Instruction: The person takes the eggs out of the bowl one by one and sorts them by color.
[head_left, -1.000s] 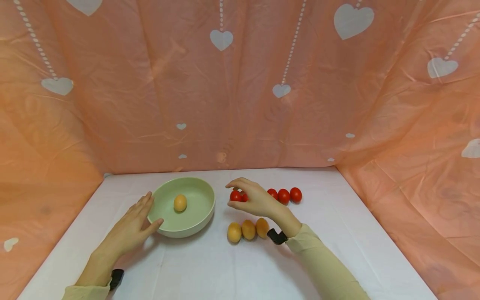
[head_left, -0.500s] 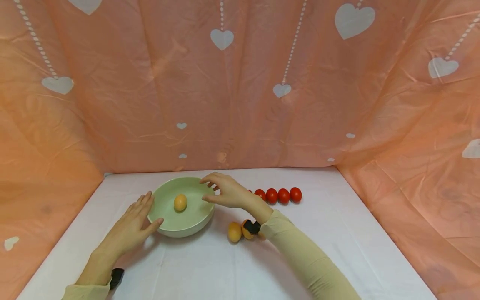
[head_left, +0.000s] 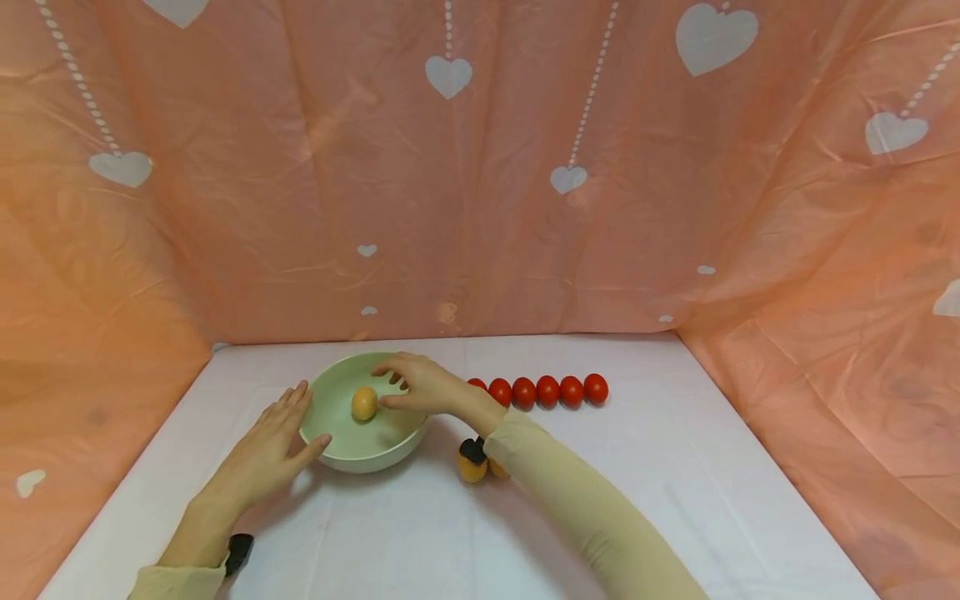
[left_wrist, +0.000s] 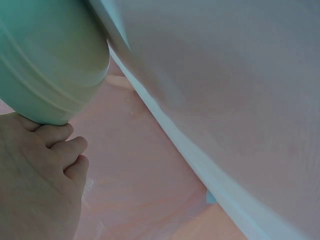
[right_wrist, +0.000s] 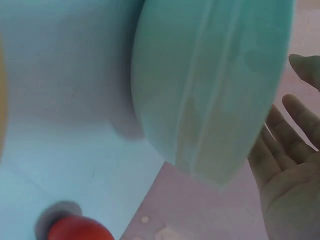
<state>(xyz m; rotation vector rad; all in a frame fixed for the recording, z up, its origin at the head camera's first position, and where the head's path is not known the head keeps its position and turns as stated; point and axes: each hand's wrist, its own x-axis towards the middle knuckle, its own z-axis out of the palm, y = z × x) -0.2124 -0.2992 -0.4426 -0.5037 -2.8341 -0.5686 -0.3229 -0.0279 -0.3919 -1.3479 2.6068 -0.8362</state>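
A pale green bowl (head_left: pixel 352 446) stands on the white-covered table with one egg-shaped yellow-orange fruit (head_left: pixel 364 403) inside. My left hand (head_left: pixel 262 454) rests against the bowl's left side, fingers straight and thumb near the front rim. In the left wrist view, its fingertips (left_wrist: pixel 65 131) touch the bowl's outer wall. Over the right part of the bowl reaches my right hand (head_left: pixel 423 387), its thumb tip close to the yellow fruit. Thumb and fingers stand apart there with nothing between them, as the right wrist view of this hand (right_wrist: pixel 292 185) also shows.
Right of the bowl lies a row of several red cherry tomatoes (head_left: pixel 547 392). Nearer the front, more yellow-orange fruit (head_left: pixel 472 471) sits partly hidden under the right wrist strap and sleeve (head_left: pixel 570 500). An orange curtain with white hearts (head_left: pixel 480 208) encloses the table.
My right hand has moved left from over the red tomatoes, across the bowl's right rim, to above its inside. The left hand stays at the bowl, and the fruit inside looks unmoved.
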